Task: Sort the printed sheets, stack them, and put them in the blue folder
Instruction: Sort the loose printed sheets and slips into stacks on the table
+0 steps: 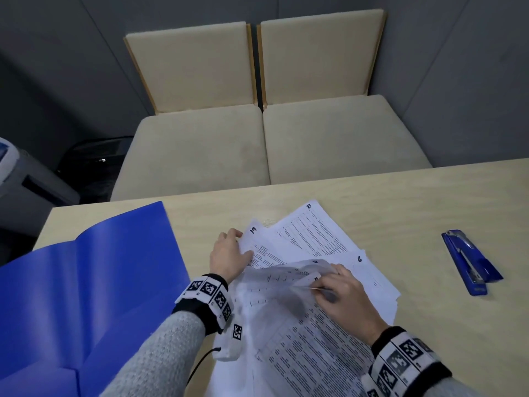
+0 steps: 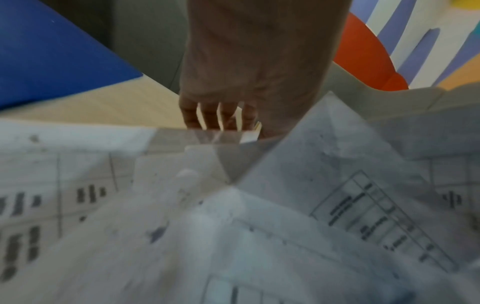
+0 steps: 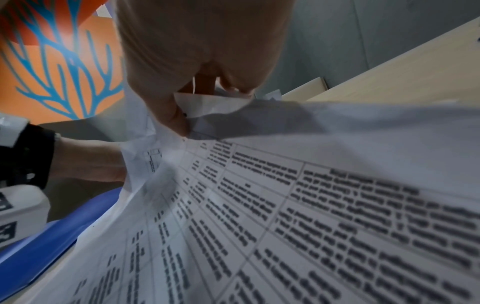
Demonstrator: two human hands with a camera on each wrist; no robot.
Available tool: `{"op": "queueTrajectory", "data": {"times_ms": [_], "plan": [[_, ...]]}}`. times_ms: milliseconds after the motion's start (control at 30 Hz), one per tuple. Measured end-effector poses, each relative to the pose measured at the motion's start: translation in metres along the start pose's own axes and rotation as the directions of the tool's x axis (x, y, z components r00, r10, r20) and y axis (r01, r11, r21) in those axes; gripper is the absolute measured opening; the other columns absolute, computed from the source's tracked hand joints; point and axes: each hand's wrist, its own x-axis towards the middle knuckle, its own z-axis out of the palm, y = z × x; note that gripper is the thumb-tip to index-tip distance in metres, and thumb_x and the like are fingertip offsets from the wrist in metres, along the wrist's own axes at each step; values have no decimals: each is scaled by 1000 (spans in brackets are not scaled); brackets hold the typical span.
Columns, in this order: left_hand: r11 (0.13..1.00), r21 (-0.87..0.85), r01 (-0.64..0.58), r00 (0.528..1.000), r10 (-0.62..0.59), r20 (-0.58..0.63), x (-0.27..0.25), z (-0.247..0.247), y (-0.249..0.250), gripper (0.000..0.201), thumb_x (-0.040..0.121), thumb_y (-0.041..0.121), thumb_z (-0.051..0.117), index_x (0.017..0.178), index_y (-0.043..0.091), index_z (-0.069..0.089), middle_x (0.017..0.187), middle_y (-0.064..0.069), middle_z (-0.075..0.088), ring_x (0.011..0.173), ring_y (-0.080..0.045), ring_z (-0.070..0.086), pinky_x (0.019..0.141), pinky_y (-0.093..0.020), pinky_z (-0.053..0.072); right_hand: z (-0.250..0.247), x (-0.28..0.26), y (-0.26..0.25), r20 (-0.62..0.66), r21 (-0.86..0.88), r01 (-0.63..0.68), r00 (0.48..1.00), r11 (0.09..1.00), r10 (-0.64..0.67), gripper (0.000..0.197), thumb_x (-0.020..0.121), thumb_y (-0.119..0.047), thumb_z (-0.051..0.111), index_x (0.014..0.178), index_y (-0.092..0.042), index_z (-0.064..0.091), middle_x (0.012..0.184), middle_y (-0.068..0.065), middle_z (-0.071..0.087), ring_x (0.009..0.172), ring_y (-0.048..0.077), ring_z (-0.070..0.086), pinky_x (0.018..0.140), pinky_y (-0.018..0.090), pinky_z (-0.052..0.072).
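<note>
Printed sheets (image 1: 312, 233) lie fanned out on the table, with handwritten numbers 19, 21 and 6 on their corners. My left hand (image 1: 239, 243) grips the left edge of the sheet marked 19, thumb on top and fingers curled over the edge (image 2: 221, 117). My right hand (image 1: 326, 282) pinches the corner of one top sheet (image 3: 207, 105), which is lifted and curled back over the pile (image 3: 311, 205). The blue folder (image 1: 86, 282) lies open at the left, touching the pile's left side, with nothing on it.
A blue stapler (image 1: 469, 262) lies on the wooden table (image 1: 400, 196) to the right of the sheets. Two beige chairs (image 1: 257, 138) stand against the table's far edge. A grey machine (image 1: 25, 179) and a black bin (image 1: 94, 161) sit on the floor at the left.
</note>
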Motion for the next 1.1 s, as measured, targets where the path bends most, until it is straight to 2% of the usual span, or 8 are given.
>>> {"op": "queueTrajectory", "data": {"times_ms": [267, 367, 500, 700, 800, 867, 933, 1100], "plan": [[889, 6, -458, 858, 444, -259, -29, 3, 3, 11, 88, 25, 67, 88, 16, 74, 79, 2, 66, 70, -18, 63, 63, -32, 49, 4, -3, 5, -56, -45, 21, 998, 999, -23, 8, 74, -11, 72, 77, -18, 71, 75, -12, 68, 85, 0, 45, 75, 19, 42], [843, -352, -407, 897, 442, 22, -41, -8, 11, 11, 89, 25, 65, 90, 18, 73, 91, 7, 70, 86, -12, 64, 79, -31, 48, 3, -2, 10, -102, -156, 40, 993, 987, -57, 5, 76, -20, 66, 74, -21, 70, 77, -11, 69, 110, 7, 52, 109, 45, 25], [791, -492, -362, 745, 563, 358, -47, -16, 27, 17, 94, 27, 58, 93, 13, 67, 91, 1, 67, 86, -14, 60, 79, -26, 42, -3, 3, 4, -52, -250, 27, 998, 968, -41, 23, 73, -20, 73, 56, -22, 58, 65, -12, 62, 130, 6, 41, 112, 61, -3], [772, -610, -179, 558, 590, 584, -37, -13, 55, 15, 95, 25, 56, 86, 13, 58, 73, 14, 57, 67, -4, 50, 63, -15, 35, -5, -4, -2, -9, 6, 18, 1000, 1000, -18, 9, 73, -15, 66, 78, -20, 72, 83, -17, 66, 98, 2, 52, 110, 38, 27], [793, -598, 115, 688, 371, 624, -24, -10, 71, 49, 89, 62, 46, 86, 16, 65, 89, -6, 61, 77, -23, 61, 62, -27, 46, -12, -14, -6, -14, 57, 7, 1000, 998, -6, 14, 74, -6, 67, 81, -16, 71, 86, -24, 58, 91, 4, 53, 85, 29, 46], [842, -514, 164, 795, 196, 574, -12, 0, 78, 54, 93, 59, 41, 98, 10, 63, 96, -11, 58, 76, -28, 65, 61, -37, 57, -15, -18, -9, -32, 69, 41, 999, 997, -39, 21, 73, -2, 71, 84, -20, 70, 88, -29, 54, 88, 8, 56, 75, 27, 49], [964, -227, -137, 820, 239, 520, -1, 12, 79, 37, 93, 43, 53, 106, 9, 59, 95, -10, 55, 72, -22, 59, 65, -40, 58, -16, -20, -9, -62, 76, 61, 996, 995, -56, 32, 70, 2, 71, 88, -24, 69, 91, -29, 55, 87, 13, 58, 74, 26, 50], [801, 197, -566, 739, 386, 552, 2, 27, 80, 22, 79, 34, 67, 79, 19, 52, 76, 1, 51, 76, -20, 49, 64, -31, 38, -15, -21, -9, -68, 46, 47, 997, 998, -44, 34, 69, 2, 65, 94, -22, 70, 94, -9, 69, 91, 19, 60, 76, 31, 51]]}}
